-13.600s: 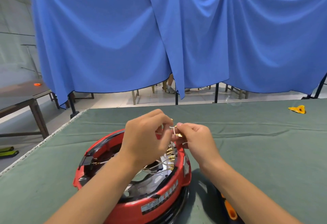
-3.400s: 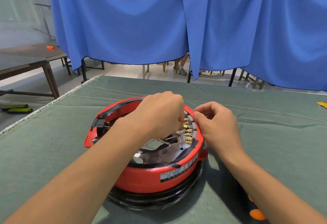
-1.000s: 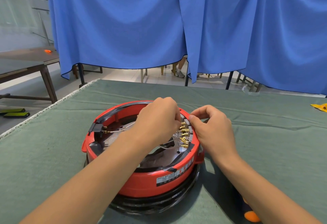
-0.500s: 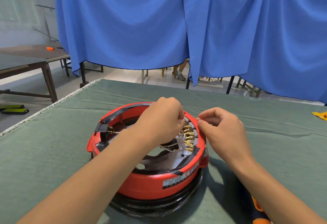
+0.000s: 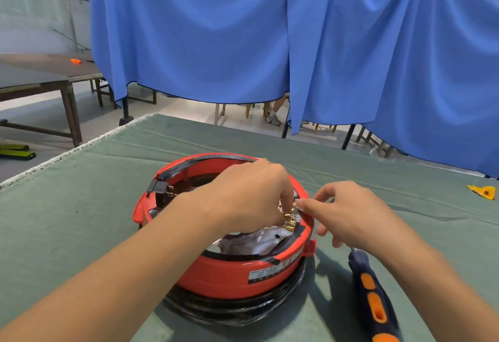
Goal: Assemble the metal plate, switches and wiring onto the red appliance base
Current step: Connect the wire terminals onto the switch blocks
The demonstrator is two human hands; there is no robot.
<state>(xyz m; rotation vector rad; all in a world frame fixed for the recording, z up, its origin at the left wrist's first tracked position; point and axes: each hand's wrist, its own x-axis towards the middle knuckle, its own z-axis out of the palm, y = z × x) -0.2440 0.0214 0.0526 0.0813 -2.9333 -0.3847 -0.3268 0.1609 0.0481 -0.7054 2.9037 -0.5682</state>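
Two hands meet over a round red base that sits on the green cloth of the tabletop, near the middle of the head view and on top of a black ring. The left hand reaches in from the near left and curls over the far right part of the rim, fingers bent down into the bowl; whether they grip anything there is hidden by the hand itself. The right hand comes in from the near right, with thumb and forefinger pinched together right at the rim, just beside a short row of brass connectors. It seems to pinch a thin wire or a connector, though the piece is too small and blurred to be sure. Its other fingers hang loosely curled over the outside of the base.

Inside the base a shiny metal plate shows below the left hand, and a small black switch block sits at the far left of the rim. A white label is stuck on the near outer wall.

A dark blue screwdriver with orange inlays lies on the cloth to the near right, just beside the right forearm. A small yellow piece lies far right on the cloth. Behind hangs a blue curtain, with a brown side table at far left.
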